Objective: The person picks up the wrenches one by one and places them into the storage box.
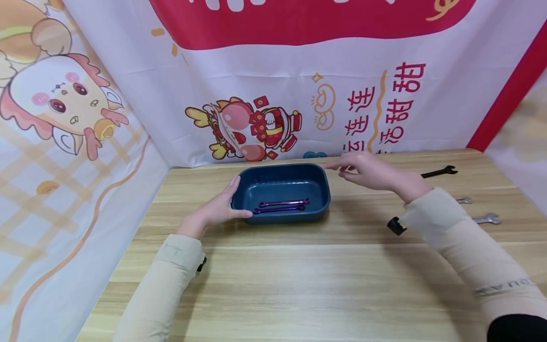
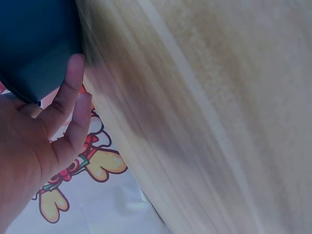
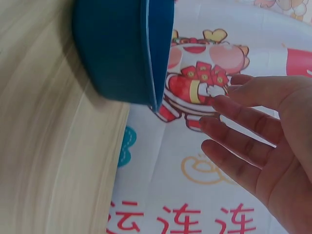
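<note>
A dark blue plastic bin (image 1: 282, 218) stands on the wooden table. Two shiny purple wrenches (image 1: 284, 203) lie side by side on its floor, towards the front. My left hand (image 1: 218, 206) holds the bin's left end, thumb at the front corner and fingertips at the back corner; its outer fingers reach along the outside in the left wrist view. My right hand (image 1: 363, 171) hovers just off the bin's back right corner, fingers loosely extended. In the right wrist view nothing lies between that hand's fingers (image 3: 239, 139).
On the table's right side lie a black open-ended wrench (image 1: 440, 172), a small silver wrench (image 1: 464, 200) and a larger silver wrench (image 1: 489, 218), partly hidden by my right arm. A printed cloth (image 1: 256, 61) hangs behind the table's far edge.
</note>
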### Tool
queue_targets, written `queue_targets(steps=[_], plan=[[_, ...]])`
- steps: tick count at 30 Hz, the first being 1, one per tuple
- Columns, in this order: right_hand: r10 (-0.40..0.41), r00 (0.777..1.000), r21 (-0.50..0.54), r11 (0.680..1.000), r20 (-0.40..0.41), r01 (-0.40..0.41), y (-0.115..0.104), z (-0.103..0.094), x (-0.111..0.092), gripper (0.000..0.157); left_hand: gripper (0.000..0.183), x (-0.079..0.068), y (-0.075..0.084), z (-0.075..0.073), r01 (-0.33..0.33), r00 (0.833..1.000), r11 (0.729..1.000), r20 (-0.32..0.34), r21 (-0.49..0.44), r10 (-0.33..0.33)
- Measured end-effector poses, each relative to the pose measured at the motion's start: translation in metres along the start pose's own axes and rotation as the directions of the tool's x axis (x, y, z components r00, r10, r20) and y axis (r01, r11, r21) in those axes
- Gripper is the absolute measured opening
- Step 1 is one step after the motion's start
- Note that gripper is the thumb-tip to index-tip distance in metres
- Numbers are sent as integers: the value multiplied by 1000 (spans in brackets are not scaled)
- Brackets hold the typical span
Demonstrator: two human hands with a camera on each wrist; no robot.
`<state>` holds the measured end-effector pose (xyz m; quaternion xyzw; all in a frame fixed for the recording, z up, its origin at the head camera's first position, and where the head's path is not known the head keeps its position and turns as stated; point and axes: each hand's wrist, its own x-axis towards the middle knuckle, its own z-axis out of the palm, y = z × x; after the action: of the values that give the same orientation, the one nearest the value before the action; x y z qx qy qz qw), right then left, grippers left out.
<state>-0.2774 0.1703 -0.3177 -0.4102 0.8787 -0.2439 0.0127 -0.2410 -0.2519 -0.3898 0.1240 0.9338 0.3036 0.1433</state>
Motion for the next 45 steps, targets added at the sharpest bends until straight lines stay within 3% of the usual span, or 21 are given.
queue_targets(steps=[17, 32, 45], plan=[[97, 995, -63, 993, -26, -99, 29, -18, -36, 42, 119, -1, 1, 0, 0, 1000, 1000, -4, 18, 0], [224, 974, -33, 974, -13, -224, 59, -25, -59, 38, 118, -1, 2, 0, -9, 1000, 1000, -5, 23, 9], [227, 972, -56, 971, -64, -231, 92, -23, -80, 29, 119, -2, 2, -1, -14, 1000, 999, 0, 29, 14]])
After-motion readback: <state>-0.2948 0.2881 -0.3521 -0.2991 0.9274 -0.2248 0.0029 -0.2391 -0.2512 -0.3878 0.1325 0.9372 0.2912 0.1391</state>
